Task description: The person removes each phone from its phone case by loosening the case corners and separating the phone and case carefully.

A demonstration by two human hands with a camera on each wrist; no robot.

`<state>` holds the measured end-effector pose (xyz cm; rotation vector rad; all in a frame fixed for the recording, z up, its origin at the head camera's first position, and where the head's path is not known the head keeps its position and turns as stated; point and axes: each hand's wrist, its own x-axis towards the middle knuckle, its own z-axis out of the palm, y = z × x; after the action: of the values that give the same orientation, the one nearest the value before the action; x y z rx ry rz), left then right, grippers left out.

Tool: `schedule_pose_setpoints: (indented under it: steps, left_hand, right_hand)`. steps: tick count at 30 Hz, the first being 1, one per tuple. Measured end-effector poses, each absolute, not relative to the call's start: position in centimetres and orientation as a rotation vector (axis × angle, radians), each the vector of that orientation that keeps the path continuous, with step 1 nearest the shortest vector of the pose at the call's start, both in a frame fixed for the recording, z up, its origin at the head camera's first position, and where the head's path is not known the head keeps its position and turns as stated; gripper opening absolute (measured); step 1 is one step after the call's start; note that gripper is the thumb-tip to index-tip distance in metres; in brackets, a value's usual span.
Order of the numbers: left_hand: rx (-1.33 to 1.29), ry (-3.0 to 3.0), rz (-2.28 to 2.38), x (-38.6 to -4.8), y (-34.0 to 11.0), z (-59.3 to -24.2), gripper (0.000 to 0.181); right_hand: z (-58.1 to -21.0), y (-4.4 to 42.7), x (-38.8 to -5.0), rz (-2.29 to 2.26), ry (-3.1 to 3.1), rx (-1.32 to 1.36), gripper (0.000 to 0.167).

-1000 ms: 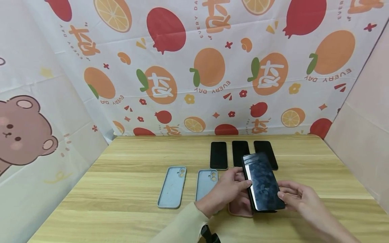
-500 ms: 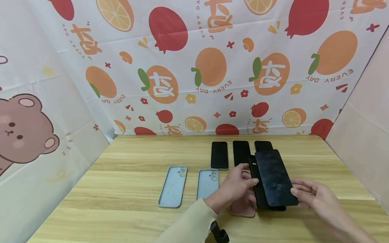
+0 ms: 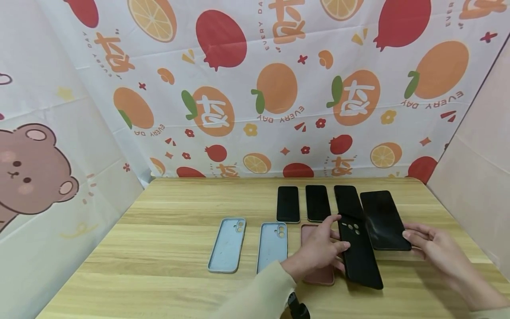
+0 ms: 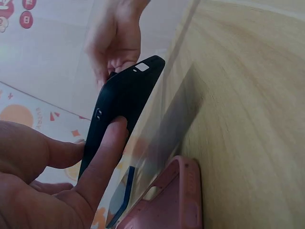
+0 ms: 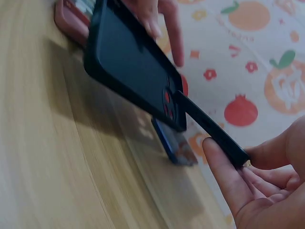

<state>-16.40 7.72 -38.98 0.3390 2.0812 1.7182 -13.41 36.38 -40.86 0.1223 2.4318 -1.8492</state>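
My left hand (image 3: 318, 250) grips the left edge of a black phone case (image 3: 360, 263), its camera holes at the upper end. The case's hollow inner side (image 5: 128, 62) shows in the right wrist view. With thumb and fingers, my right hand (image 3: 438, 250) pinches the lower right corner of a black phone (image 3: 385, 219). Case and phone are tilted above the table; the phone is out of the case, its far end close to the case's camera end in the right wrist view. Below my left hand lies a pink phone case (image 3: 320, 275), partly hidden.
Two light blue phone cases, one at left (image 3: 227, 246) and another (image 3: 272, 246) nearer the middle, lie hollow side up. Behind them three dark phones lie in a row: left (image 3: 288, 204), middle (image 3: 317, 203) and right (image 3: 347, 197). A printed cloth (image 3: 275, 88) hangs behind the wooden table (image 3: 159, 248).
The phone was lying over the black case in both hands. My right hand has drawn it off to the right, while my left hand keeps the case, now turned so its camera holes show.
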Motion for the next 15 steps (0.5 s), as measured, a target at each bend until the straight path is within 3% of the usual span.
schedule_pose_setpoints:
  steps: [2,4,6,10,15]
  left_hand:
    - [0.34,2.095,1.703,-16.4,8.1,-39.0,0.063]
    - [0.352,2.123,1.673,-16.3,8.4,-39.0,0.06]
    - [0.357,2.126,1.657,-16.3,8.6,-39.0,0.056]
    - [0.36,2.12,1.63,-16.2,9.0,-39.2,0.05]
    - [0.403,2.186,1.535,-16.1,9.4,-39.5,0.048]
  right_hand:
    - [-41.2,37.0,-13.8,-1.948,2.383,0.117,0.026]
    - [-41.4,37.6,-14.2,-1.979,2.375,0.134,0.017]
    - [-41.5,38.0,-14.6,-1.911,2.438,0.157,0.025]
    - [-41.3,38.4,-15.5,-1.652,2.599,0.208,0.062]
    - [-41.3,38.6,-16.9,-1.649,2.574,0.185,0.061]
